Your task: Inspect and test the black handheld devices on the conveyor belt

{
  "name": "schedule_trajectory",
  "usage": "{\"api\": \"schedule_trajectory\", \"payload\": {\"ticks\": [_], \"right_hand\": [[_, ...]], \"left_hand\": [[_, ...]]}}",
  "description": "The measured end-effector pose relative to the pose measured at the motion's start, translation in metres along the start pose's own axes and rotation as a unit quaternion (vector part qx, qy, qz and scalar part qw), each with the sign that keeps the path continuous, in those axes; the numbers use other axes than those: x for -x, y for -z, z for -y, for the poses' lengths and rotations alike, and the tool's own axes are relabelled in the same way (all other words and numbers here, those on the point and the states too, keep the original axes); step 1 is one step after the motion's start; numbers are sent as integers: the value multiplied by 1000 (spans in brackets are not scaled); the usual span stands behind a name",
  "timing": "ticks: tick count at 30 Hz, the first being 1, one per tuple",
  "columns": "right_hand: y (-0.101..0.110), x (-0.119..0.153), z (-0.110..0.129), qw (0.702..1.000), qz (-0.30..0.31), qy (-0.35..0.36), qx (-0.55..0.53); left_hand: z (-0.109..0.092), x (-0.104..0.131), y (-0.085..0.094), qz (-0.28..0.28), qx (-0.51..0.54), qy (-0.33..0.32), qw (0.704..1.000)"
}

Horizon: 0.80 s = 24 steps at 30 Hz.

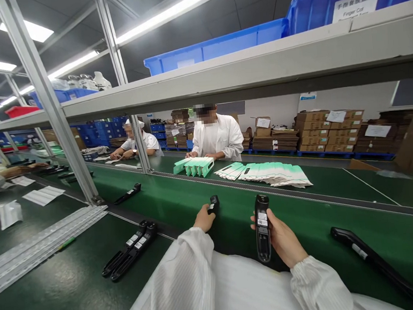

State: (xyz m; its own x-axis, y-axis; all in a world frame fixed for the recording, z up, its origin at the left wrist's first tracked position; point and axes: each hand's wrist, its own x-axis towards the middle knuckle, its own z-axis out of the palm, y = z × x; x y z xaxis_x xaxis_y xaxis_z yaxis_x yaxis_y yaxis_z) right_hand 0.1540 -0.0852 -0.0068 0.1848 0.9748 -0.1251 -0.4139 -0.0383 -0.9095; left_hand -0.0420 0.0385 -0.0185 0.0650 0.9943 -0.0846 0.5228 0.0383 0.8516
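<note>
In my right hand (286, 239) is a long black handheld device (261, 218), held upright. White labels are stuck on it, and its lower part shows an open recess. My left hand (204, 218) grips another black handheld device (214, 203) by its near end, over the green conveyor belt; only its far part shows past my fingers. A pair of similar black devices (133, 249) lies side by side on the green table to my left. One more black device (375, 260) rests on the belt at the right, and another (128, 194) on the belt further left.
Beyond the belt, two people in white work at a bench with green-and-white cartons (195, 167) and fanned flat cartons (274, 173). A metal post (54, 106) and an overhead shelf (221, 83) with blue bins (218, 44) frame the station. White plastic strips (43, 248) lie left.
</note>
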Motion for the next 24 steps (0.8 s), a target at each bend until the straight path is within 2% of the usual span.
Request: {"api": "schedule_trajectory", "payload": {"ticks": [2, 3, 4, 7, 9, 11, 14, 17, 21, 24], "right_hand": [[5, -4, -3, 998, -32, -38, 45], [8, -6, -5, 995, -46, -50, 68], [11, -8, -7, 993, -54, -55, 90], [19, -14, -10, 987, -51, -33, 148], [26, -19, -11, 978, -54, -2, 203], [35, -26, -14, 958, -77, 46, 272], [50, -37, -22, 908, -119, 126, 383], [60, -43, -30, 866, -142, 155, 453], [57, -40, -29, 842, -173, 188, 475], [46, -32, -19, 827, -166, 250, 476]], "left_hand": [[-5, 4, -2, 52, 92, 12, 994], [-8, 7, -3, 93, 171, 25, 981], [-11, 10, -4, 137, 264, 45, 954], [-21, 23, -10, 236, 504, 108, 824], [-27, 32, -15, 255, 550, 125, 786], [-33, 39, -20, 269, 559, 123, 775], [-39, 48, -27, 282, 559, 111, 772], [-43, 55, -32, 287, 562, 98, 770], [-48, 62, -37, 294, 557, 82, 772], [-51, 67, -43, 277, 535, 54, 796]]}}
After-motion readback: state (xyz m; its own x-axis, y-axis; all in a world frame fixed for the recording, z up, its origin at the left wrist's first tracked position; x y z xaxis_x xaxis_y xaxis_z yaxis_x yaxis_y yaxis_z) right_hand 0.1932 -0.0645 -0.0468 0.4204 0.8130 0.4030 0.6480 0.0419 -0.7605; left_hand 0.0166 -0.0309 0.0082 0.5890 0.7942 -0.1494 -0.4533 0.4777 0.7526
